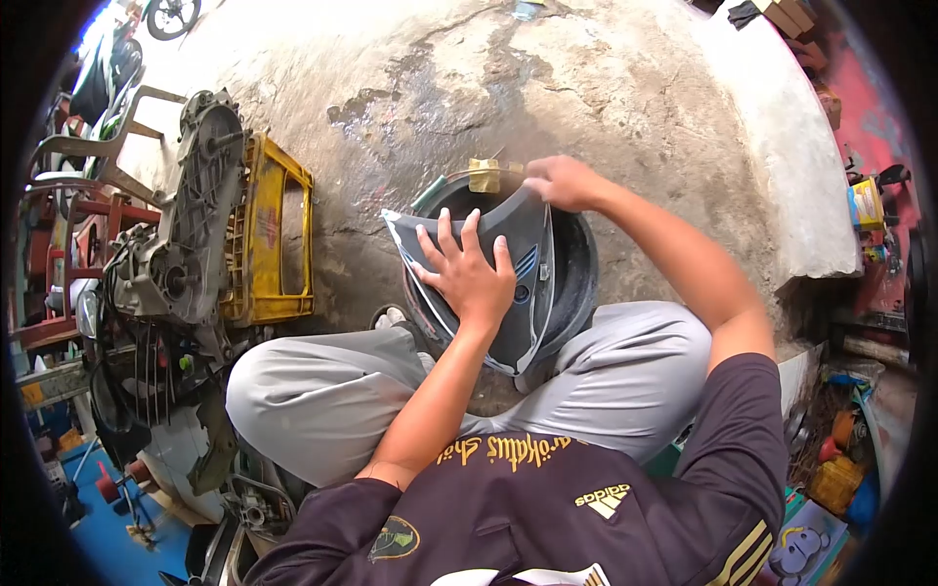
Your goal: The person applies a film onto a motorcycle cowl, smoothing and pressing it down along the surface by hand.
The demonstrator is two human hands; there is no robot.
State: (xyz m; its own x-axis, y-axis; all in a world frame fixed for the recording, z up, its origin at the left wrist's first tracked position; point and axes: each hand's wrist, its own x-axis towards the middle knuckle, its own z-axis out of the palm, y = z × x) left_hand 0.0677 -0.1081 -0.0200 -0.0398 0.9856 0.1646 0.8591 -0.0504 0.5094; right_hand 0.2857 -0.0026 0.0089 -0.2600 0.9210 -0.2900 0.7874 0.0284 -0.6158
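A dark grey, roughly triangular panel with white edges and blue stripes rests across a round black tub between the person's knees. My left hand lies on the panel with its fingers spread. At the panel's upper right corner is my right hand, its fingers closed and slightly blurred; whatever they hold is too small to name. A yellowish block sits at the tub's far rim, beside a thin green piece.
A yellow crate and a metal engine casing stand at the left, near a chair. A pale raised ledge runs along the right. Assorted parts and a yellow container lie beyond it.
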